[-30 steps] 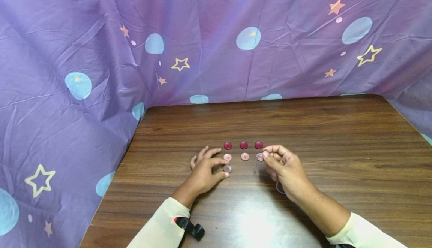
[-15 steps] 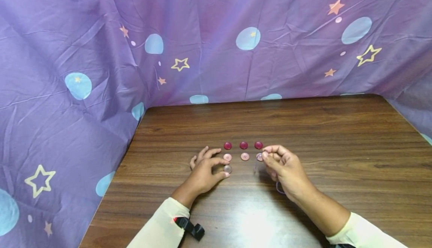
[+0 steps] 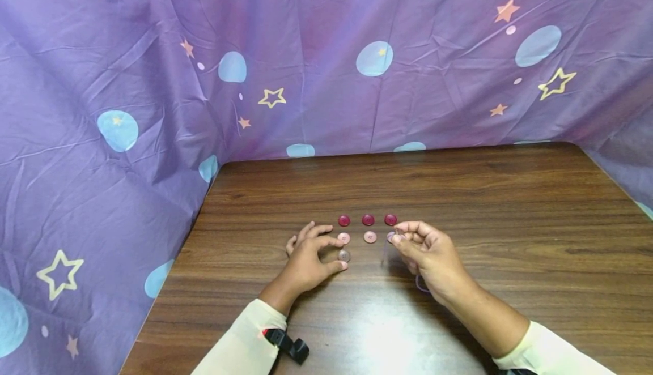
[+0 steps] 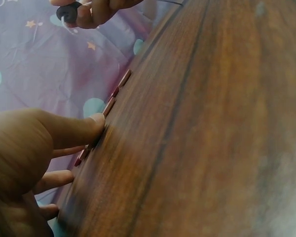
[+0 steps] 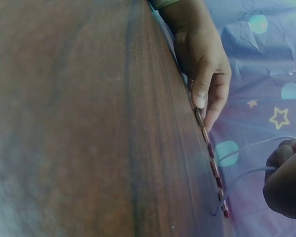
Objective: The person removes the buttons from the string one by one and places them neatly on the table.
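My left hand (image 3: 308, 259) pinches a grey button (image 3: 344, 256) against the table, thumb and index fingertip at its opposite edges. Beside the index fingertip lies a pink button (image 3: 344, 238); another pink button (image 3: 369, 237) sits to its right. My right hand (image 3: 431, 256) pinches a thin purple cord (image 3: 422, 285), its free end hanging to the left over a partly covered third pink button (image 3: 390, 237). In the left wrist view, a dark, round, button-like piece (image 4: 67, 13) with pale cord at it shows at the right hand's fingertips.
Three dark red buttons (image 3: 368, 220) form a row just beyond the pink ones. They all lie on a brown wooden table (image 3: 484, 194). A purple cloth (image 3: 326, 69) with stars and blue spots hangs behind and to the left.
The right hand's fingertips have shifted slightly left and down, covering more of the right-hand pink button. The hanging cord end has swung a little left. The left hand stays almost still.
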`<state>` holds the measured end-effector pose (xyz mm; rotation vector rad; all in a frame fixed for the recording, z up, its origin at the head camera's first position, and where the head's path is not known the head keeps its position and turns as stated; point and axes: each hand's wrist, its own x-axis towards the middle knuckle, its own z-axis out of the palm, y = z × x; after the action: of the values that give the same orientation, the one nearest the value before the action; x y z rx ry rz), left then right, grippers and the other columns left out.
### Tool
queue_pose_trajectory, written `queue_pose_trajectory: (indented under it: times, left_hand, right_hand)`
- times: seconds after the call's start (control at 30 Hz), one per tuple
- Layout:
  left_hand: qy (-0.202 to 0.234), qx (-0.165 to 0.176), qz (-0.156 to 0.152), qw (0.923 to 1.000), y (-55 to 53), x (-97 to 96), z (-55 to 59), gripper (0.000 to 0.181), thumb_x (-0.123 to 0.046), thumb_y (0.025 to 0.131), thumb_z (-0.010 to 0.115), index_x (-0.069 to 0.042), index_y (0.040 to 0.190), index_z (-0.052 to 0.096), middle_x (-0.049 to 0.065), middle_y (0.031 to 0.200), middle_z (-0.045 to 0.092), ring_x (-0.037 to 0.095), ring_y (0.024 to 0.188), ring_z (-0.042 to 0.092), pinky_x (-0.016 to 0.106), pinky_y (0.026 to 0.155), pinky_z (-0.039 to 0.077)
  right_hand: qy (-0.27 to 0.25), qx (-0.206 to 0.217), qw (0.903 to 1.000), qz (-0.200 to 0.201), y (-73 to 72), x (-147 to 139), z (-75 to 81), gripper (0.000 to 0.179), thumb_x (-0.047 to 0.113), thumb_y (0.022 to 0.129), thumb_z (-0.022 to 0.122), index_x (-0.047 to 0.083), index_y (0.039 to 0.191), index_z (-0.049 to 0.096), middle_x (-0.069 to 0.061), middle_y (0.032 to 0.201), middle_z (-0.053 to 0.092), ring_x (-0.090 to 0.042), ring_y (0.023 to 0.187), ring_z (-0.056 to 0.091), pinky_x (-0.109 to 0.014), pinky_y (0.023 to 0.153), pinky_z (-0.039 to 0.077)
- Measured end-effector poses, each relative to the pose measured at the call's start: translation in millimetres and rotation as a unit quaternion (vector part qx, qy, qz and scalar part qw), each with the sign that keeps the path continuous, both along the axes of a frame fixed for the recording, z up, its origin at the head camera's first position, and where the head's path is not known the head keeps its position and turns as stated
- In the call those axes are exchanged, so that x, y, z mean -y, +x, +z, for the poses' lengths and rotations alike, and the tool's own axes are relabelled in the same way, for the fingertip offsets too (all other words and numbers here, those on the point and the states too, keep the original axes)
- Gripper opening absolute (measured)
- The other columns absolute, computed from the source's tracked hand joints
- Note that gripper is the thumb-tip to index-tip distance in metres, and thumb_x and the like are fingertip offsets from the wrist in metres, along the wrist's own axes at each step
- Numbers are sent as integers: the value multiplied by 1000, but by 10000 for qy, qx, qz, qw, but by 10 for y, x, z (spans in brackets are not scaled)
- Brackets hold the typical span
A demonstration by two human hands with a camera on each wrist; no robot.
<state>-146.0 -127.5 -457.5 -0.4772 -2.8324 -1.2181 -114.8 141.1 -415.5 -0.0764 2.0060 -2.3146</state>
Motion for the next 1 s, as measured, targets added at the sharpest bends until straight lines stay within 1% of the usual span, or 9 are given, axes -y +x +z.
queue_pose_trajectory:
  times: [0.13, 0.23, 0.33, 0.5, 0.67, 0.73, 0.8, 0.87, 1.0]
  left_hand:
    - [78, -68, 87, 9999, 3, -3, 2, 44, -26, 81, 96, -16, 121, 82, 12, 153, 65, 48, 160, 37, 79, 124, 11]
    - [234, -148, 205, 9994, 2, -11, 1, 41, -27, 81, 96, -15, 118, 83, 12, 146, 69, 47, 159, 41, 77, 123, 14]
    - [403, -203, 319, 9985, 4, -19, 4, 37, -26, 81, 97, -14, 113, 83, 11, 141, 72, 45, 157, 44, 74, 123, 17]
    - [722, -312, 481, 9957, 0, -25, 0, 31, -25, 79, 98, -14, 104, 83, 10, 134, 75, 44, 154, 48, 71, 122, 18]
    - [978, -470, 647, 9920, -10, -31, -7, 29, -25, 79, 97, -14, 100, 82, 9, 130, 77, 43, 149, 51, 70, 121, 19]
    - [1061, -562, 686, 9904, -7, -34, -1, 29, -23, 79, 97, -13, 101, 82, 10, 130, 76, 43, 148, 52, 69, 120, 19]
    - [1151, -695, 702, 9884, 0, -42, 9, 29, -20, 80, 96, -11, 103, 81, 12, 130, 76, 44, 147, 52, 70, 120, 19]
    - [1230, -856, 714, 9861, 7, -53, 22, 31, -18, 79, 96, -9, 104, 81, 15, 130, 75, 45, 146, 52, 70, 120, 20]
    - [1215, -1217, 663, 9829, 17, -92, 36, 30, -19, 81, 96, -7, 104, 81, 16, 125, 75, 41, 139, 57, 69, 114, 26]
  right_hand:
    - [93, 63, 9999, -56, -2, 7, 5, 12, 2, 100, 75, 6, 110, 71, 8, 85, 73, -2, 58, 50, -18, 50, 42]
    - [121, 56, 9999, -91, -1, 12, 5, 12, 2, 99, 76, 7, 110, 72, 9, 83, 69, -2, 58, 49, -18, 49, 42]
    - [43, 41, 10000, -75, 2, 17, 3, 13, 1, 99, 76, 7, 110, 72, 9, 82, 66, -2, 58, 49, -18, 50, 43]
    - [-106, 46, 9999, 34, 2, 17, 4, 17, -3, 98, 74, 6, 113, 71, 9, 87, 68, -1, 62, 52, -16, 53, 46]
    - [-95, -68, 9998, 178, -3, 7, -4, 20, -3, 102, 70, 12, 115, 69, 8, 94, 73, 0, 64, 53, -15, 54, 47]
    - [-132, -129, 9995, 251, -5, 0, -10, 19, -2, 104, 67, 12, 117, 67, 7, 97, 76, 0, 64, 55, -15, 54, 48]
    - [-194, -187, 9991, 316, -6, -6, -15, 18, -2, 105, 65, 8, 119, 65, 6, 99, 77, 0, 64, 57, -14, 53, 48]
    - [-217, -237, 9988, 356, -5, -8, -16, 18, -2, 105, 64, 6, 121, 64, 6, 99, 77, 0, 63, 57, -14, 51, 47]
    - [-190, -306, 9987, 361, 2, -5, -14, 24, -4, 104, 66, 14, 119, 68, 8, 97, 75, -1, 58, 55, -14, 49, 45]
